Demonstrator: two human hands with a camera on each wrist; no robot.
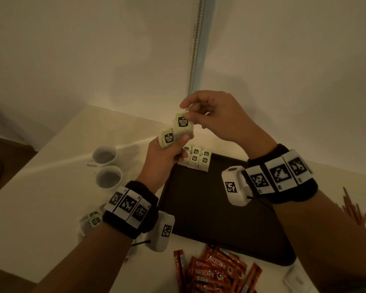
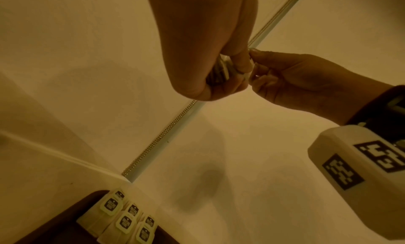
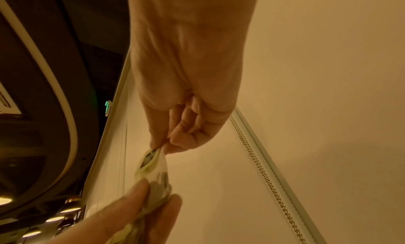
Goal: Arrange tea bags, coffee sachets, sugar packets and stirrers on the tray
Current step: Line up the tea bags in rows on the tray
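My left hand (image 1: pixel 169 151) grips a small bunch of tea bags (image 1: pixel 168 138) with pale green McCoy tags, raised above the far left corner of the dark tray (image 1: pixel 209 210). My right hand (image 1: pixel 207 115) pinches the top of one tea bag (image 1: pixel 182 122) from that bunch between thumb and forefinger. The right wrist view shows that pinch on the tea bag's tag (image 3: pixel 151 157), with the left hand's fingers (image 3: pixel 129 206) below it. Several tea bags (image 1: pixel 197 158) lie in rows in the tray's far left corner, seen again as tea bags (image 2: pixel 124 221) in the left wrist view.
Two white cups (image 1: pixel 106 166) stand left of the tray. More tea bags (image 1: pixel 93 217) lie by my left wrist. Red Nescafe sachets (image 1: pixel 213 269) are heaped at the near edge, and brown stirrers (image 1: pixel 359 210) lie to the right. A wall corner with a bead chain (image 1: pixel 195 45) is behind.
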